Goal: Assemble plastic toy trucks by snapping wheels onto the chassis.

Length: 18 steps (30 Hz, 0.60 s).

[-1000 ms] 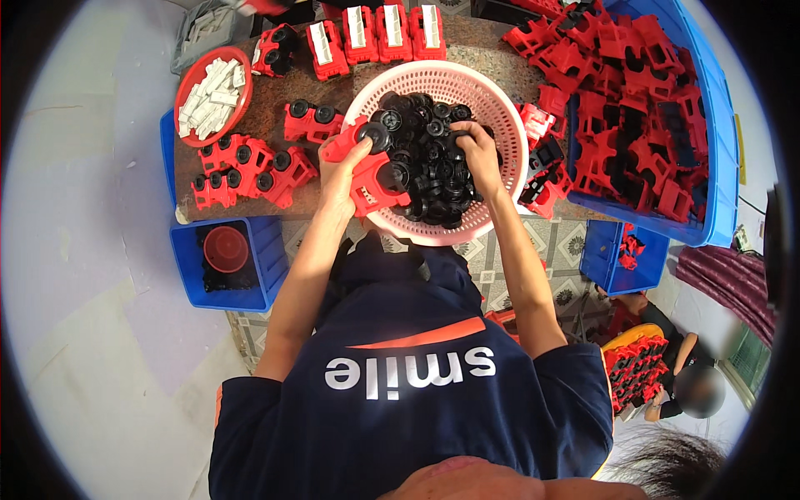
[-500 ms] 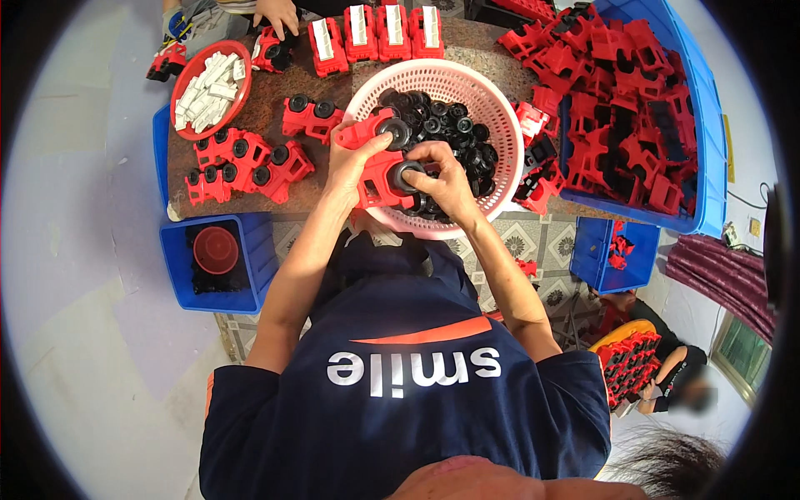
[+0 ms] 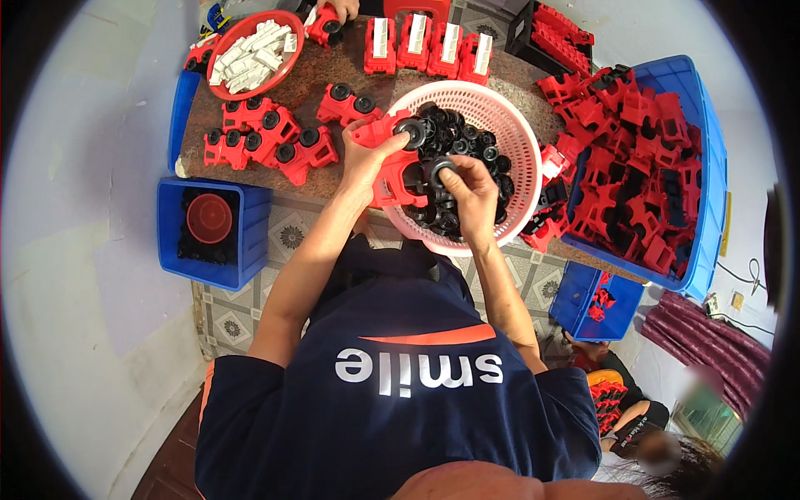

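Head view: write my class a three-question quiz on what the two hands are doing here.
1. True or false: the left hand holds a red plastic housing.
2. What does the right hand pinch? A) black round wheel B) white clip C) red bowl
3. Fill in: the loose black wheels lie in a pink ____.

Key:
1. True.
2. A, a black wheel.
3. Basket.

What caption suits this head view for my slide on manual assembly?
Left hand holds a red plastic part; right hand holds a black wheel over the pink basket.
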Each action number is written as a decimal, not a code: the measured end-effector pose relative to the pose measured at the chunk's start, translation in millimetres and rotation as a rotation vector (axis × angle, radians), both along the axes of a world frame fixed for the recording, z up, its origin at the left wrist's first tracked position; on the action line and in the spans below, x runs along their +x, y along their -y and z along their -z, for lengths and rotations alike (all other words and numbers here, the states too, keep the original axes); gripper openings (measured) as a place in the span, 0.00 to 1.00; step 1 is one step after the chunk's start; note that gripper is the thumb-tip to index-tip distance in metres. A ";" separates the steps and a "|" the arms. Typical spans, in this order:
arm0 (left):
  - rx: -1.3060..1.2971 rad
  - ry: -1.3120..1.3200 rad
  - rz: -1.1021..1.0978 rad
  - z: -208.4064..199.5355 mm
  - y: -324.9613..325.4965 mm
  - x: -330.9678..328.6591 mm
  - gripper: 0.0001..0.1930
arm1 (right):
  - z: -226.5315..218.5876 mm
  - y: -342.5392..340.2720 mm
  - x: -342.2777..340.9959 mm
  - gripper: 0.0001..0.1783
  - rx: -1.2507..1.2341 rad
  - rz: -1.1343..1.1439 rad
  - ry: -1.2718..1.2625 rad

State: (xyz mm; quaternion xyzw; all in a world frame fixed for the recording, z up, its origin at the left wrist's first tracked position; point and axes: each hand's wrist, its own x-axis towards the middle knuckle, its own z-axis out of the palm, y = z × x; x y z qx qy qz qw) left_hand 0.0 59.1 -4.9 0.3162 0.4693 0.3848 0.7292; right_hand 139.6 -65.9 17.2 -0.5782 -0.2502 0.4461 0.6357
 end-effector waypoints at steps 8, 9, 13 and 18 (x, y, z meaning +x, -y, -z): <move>0.080 -0.119 0.085 -7.0 3.8 2.8 0.44 | 4.2 -4.0 -1.4 0.12 -0.179 -0.226 0.242; 0.078 -0.120 0.083 -3.7 2.4 0.3 0.44 | 3.4 -3.2 -1.1 0.17 -0.235 -0.298 0.344; -0.058 0.047 0.210 -10.4 -1.2 -7.1 0.47 | 20.8 -4.8 -8.1 0.33 -0.152 -0.296 -0.094; 0.165 -0.082 0.342 -13.0 19.9 -26.4 0.66 | 17.8 4.3 -14.0 0.43 -0.081 -0.191 -0.174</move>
